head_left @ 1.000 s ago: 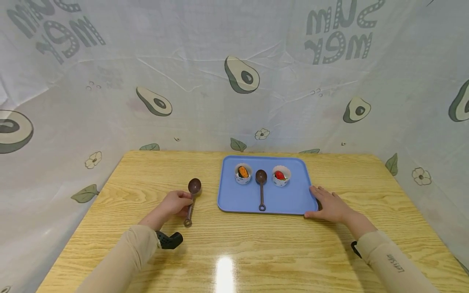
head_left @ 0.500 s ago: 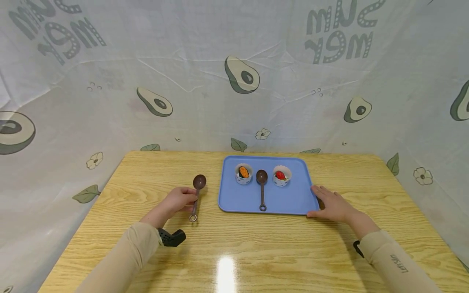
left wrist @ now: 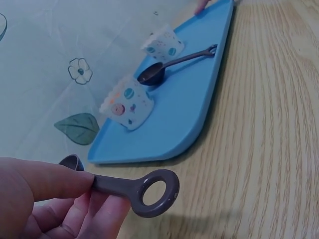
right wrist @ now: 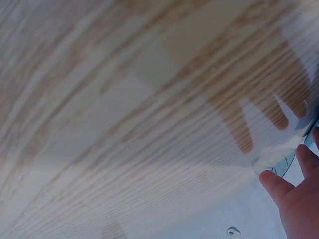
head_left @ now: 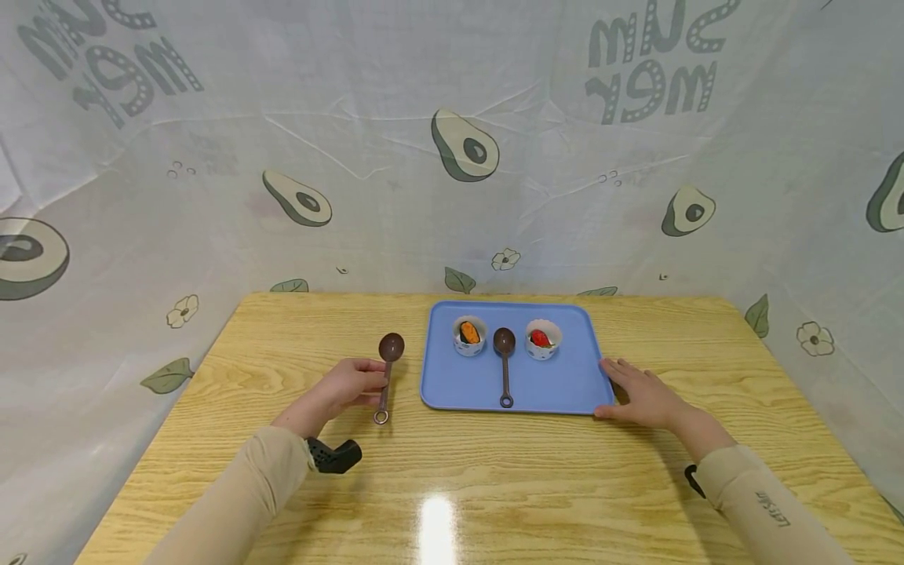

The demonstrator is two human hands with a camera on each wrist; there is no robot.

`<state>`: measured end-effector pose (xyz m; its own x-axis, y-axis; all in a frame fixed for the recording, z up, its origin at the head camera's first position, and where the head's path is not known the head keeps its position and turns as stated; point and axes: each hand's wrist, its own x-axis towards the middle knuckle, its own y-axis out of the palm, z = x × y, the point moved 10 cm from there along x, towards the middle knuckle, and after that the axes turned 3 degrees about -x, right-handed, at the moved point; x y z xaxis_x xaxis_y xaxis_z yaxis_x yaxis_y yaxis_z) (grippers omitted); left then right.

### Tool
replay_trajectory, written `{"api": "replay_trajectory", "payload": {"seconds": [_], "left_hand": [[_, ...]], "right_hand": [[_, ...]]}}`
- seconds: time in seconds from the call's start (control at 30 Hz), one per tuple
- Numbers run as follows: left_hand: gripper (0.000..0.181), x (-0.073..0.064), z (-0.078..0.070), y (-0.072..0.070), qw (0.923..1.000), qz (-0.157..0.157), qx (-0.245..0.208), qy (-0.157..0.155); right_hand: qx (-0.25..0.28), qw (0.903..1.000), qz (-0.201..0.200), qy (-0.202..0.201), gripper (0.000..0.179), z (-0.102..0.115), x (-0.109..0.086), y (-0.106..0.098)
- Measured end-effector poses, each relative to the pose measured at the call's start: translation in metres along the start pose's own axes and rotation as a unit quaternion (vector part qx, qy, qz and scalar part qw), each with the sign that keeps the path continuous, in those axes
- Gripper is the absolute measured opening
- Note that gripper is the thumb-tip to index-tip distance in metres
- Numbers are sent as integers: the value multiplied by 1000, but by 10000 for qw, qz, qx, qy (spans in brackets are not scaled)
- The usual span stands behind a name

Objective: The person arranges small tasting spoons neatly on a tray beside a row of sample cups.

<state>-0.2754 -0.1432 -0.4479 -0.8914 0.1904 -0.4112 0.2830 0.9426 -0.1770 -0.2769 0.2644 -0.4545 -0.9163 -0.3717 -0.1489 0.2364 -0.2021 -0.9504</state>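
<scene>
My left hand (head_left: 351, 384) pinches a dark brown long-handled spoon (head_left: 391, 347) by its handle, between thumb and fingers, left of the blue tray (head_left: 558, 388). In the left wrist view the ring end of the spoon (left wrist: 118, 185) points right, above the table. At the tray's front right corner, my right hand (head_left: 643, 398) touches the edge with spread fingers and holds nothing. A second brown spoon (head_left: 504, 343) lies on the tray between two small patterned paper cups. The left cup (head_left: 469, 348) has an orange-topped piece (head_left: 470, 333) in it; the right cup (head_left: 542, 352) has a red-topped piece (head_left: 540, 337).
The wooden table (head_left: 530, 486) extends around the tray on all sides. A pale curtain (head_left: 381, 196) printed with avocados hangs behind and beside the table. A black device (head_left: 334, 456) sits at the left wrist.
My left hand has moved slightly right and away from me with the spoon, bringing it closer to the tray. The right hand and the things on the tray look practically unmoved.
</scene>
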Motion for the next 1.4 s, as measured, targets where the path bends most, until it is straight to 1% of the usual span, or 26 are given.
{"api": "replay_trajectory", "payload": {"seconds": [0.07,0.17,0.4,0.57,0.83,1.07,1.4], "left_hand": [[40,1,-1,1,9999,51,-147,-8],[41,1,-3,2,9996,119,-243,-49],[43,-1,-13,7,9996,190,-192,-66],[44,-2,-19,11,9993,230,-298,-3],[45,5,-23,18,9983,242,-529,-12],[42,9,-30,27,9980,211,-602,-24],[41,15,-44,48,9968,238,-744,-152]], "right_hand": [[31,10000,2,-4,95,0,0,0],[55,10000,20,18,95,-1,1,1],[45,10000,58,60,96,-3,2,2],[69,9999,68,59,95,-1,0,0],[45,9999,75,92,96,-2,1,1],[89,9999,65,66,97,-3,2,2],[141,9998,105,58,98,-3,2,2]]}}
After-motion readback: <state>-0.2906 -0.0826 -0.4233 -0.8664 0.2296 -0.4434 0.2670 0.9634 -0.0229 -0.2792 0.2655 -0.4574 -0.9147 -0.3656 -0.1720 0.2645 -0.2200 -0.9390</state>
